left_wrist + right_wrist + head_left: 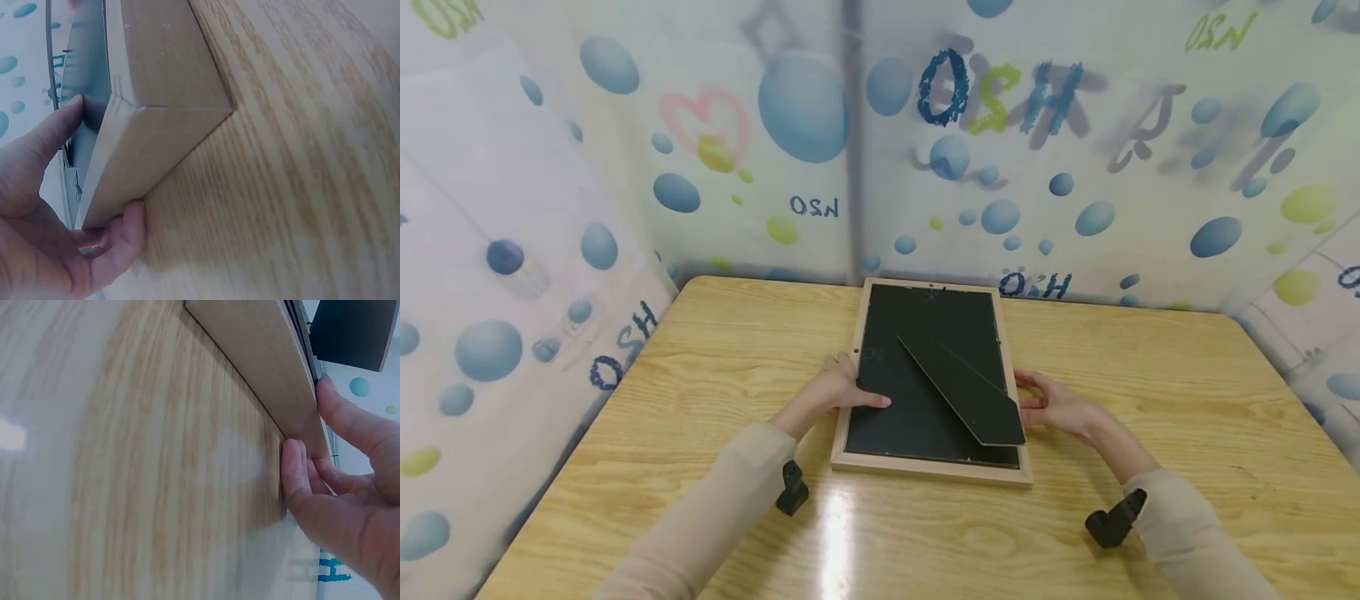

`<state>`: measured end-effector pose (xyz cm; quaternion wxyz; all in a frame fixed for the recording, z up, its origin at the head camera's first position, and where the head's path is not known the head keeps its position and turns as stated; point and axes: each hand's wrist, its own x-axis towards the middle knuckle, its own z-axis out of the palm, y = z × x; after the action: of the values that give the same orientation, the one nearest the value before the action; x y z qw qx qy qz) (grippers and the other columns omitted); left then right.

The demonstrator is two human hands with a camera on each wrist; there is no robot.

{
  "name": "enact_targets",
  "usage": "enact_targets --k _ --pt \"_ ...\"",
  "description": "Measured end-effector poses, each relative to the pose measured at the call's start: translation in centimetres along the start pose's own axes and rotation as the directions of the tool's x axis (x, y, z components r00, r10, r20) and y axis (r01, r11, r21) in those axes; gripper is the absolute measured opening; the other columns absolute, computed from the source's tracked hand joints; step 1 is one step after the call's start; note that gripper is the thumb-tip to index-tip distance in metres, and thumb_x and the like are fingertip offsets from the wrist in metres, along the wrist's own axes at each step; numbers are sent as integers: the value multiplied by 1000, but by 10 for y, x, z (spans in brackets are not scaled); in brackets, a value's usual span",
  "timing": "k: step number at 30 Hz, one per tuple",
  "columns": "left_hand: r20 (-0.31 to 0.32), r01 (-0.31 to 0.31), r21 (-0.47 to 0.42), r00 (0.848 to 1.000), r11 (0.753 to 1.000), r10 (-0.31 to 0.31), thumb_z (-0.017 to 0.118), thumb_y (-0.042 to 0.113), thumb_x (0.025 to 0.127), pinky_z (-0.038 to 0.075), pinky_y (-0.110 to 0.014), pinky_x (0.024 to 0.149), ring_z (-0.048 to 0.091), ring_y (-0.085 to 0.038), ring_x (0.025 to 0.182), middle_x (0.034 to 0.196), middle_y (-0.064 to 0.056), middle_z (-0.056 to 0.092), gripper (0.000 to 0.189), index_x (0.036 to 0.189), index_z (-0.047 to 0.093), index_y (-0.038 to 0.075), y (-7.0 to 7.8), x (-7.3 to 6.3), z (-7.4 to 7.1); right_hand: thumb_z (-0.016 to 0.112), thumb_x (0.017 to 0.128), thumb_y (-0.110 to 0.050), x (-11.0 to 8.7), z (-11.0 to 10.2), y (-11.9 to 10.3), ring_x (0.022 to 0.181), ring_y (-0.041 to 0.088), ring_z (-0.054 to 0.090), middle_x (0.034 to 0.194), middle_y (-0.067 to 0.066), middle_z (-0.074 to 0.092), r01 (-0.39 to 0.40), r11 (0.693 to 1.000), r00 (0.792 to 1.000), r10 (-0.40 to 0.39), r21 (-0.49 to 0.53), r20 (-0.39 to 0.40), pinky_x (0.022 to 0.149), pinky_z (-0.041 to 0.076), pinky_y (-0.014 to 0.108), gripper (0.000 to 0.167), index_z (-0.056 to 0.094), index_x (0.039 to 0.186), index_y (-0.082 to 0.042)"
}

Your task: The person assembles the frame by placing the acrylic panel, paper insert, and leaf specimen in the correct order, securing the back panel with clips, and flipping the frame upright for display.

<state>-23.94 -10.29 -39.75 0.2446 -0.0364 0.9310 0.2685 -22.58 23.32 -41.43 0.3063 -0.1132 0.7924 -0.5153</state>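
Observation:
A picture frame with a pale wooden rim lies face down on the table, its black backing board upward. The black easel stand on its back slants toward the lower right corner, its free end lifted slightly off the board. My left hand grips the left side, thumb over the rim onto the backing and fingers against the outer wall. At the right side, my right hand holds the frame's edge, thumb at the top and curled fingers low by the tabletop. The frame's front is hidden.
The wood-grain table stretches to both sides of the frame. Behind it hangs a pale curtain printed with blue and green bubbles, close to the table's back edge. A black wrist camera sits on each cuff.

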Motion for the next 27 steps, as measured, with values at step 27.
enact_targets --k 27 --pt "231 -81 -494 948 866 220 47 21 96 51 -37 84 49 -23 101 120 -15 36 46 131 24 1 -41 16 -21 63 83 -5 2 7 -8 118 39 40 149 28 2 -48 998 999 47 -27 -11 90 43 33 88 0 144 3"
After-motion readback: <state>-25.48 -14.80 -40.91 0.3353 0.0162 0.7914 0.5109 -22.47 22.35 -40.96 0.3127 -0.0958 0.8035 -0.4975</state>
